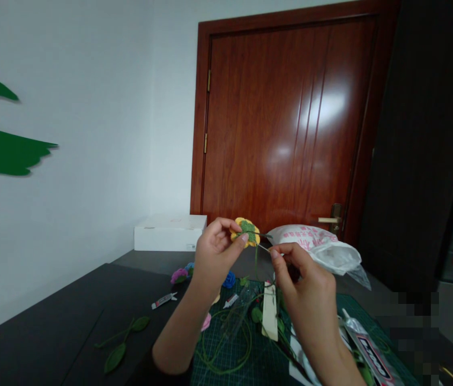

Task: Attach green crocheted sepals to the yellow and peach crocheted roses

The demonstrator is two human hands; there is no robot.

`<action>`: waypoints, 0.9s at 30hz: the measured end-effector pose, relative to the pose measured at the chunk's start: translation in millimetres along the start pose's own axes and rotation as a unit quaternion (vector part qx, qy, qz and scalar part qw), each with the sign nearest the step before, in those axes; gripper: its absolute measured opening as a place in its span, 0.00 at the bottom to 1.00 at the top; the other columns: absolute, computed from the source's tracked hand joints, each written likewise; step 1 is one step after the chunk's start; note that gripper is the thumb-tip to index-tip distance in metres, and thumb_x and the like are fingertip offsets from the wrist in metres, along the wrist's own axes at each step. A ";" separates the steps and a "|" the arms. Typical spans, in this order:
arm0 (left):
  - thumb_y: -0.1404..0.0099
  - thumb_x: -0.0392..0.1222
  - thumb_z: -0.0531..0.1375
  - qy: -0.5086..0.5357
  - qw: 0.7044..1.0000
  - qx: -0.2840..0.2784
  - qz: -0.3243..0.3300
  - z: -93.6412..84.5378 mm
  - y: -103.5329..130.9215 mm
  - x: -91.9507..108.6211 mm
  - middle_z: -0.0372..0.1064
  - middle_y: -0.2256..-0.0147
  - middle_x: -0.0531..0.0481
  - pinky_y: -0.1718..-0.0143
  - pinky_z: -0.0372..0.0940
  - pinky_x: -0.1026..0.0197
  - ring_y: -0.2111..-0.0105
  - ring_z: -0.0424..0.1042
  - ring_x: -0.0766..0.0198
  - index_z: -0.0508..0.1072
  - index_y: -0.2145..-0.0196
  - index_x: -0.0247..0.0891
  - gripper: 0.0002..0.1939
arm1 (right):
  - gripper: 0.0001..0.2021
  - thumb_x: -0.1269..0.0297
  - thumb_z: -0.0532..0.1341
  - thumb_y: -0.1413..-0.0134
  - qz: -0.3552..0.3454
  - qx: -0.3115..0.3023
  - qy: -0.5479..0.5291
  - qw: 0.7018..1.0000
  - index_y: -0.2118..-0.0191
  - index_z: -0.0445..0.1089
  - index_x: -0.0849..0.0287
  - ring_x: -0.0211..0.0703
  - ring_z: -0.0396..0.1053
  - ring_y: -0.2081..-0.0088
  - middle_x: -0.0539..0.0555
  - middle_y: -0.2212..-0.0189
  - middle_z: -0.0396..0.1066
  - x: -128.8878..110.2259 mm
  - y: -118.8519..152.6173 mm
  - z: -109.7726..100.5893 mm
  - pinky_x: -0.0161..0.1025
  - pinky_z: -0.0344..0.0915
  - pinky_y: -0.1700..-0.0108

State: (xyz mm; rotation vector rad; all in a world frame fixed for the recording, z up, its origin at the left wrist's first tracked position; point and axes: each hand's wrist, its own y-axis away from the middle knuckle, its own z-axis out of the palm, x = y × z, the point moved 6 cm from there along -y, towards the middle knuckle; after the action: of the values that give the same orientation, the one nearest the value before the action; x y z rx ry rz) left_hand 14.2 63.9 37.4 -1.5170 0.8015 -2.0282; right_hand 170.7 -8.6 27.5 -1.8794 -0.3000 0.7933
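Observation:
My left hand [220,246] pinches a small crocheted flower [252,226] with a yellow scalloped edge and a green middle, held up above the table. A thin dark strand or stem crosses its green side and sticks out to the right. My right hand [304,273] is closed on a thin silver needle [264,247], whose tip meets the flower's lower right edge. Whether it has pierced the flower is too small to tell. Green yarn [256,261] hangs down from the flower towards the mat.
Below lies a green cutting mat [226,351] with looped green yarn, a cream card [269,313] and a small tube [231,301]. Blue and pink crocheted flowers [179,276], green leaves [115,357], a large glue tube [371,348], a white box [170,233] and a plastic bag [310,238] surround it.

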 end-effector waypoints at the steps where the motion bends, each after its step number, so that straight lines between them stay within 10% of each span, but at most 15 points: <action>1: 0.44 0.33 0.66 -0.005 1.000 -0.002 0.001 0.0 -0.1 0.4 0.69 0.67 0.52 0.59 0.69 0.64 0.64 0.72 0.66 0.69 0.67 0.37 0.10 | 0.08 0.65 0.57 0.37 -0.004 0.003 0.007 1.000 0.68 0.70 0.57 0.36 0.66 0.80 0.47 0.79 0.69 0.0 0.2 -0.6 0.33 0.57 0.76; 27: 0.42 0.34 0.63 -0.158 0.981 -0.104 0.050 1.1 -3.7 2.5 0.67 0.66 0.49 0.62 0.69 0.63 0.64 0.71 0.64 0.70 0.68 0.37 0.05 | 0.06 0.68 0.58 0.39 0.005 -0.109 0.021 0.994 0.64 0.73 0.54 0.45 0.73 0.70 0.50 0.71 0.76 17.4 -8.2 2.6 0.36 0.59 0.68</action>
State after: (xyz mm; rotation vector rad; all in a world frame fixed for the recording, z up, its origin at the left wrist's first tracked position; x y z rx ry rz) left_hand 14.5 64.7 41.9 -1.8174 0.9568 -1.6153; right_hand 183.4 6.2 27.4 -2.1000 -0.3635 0.7519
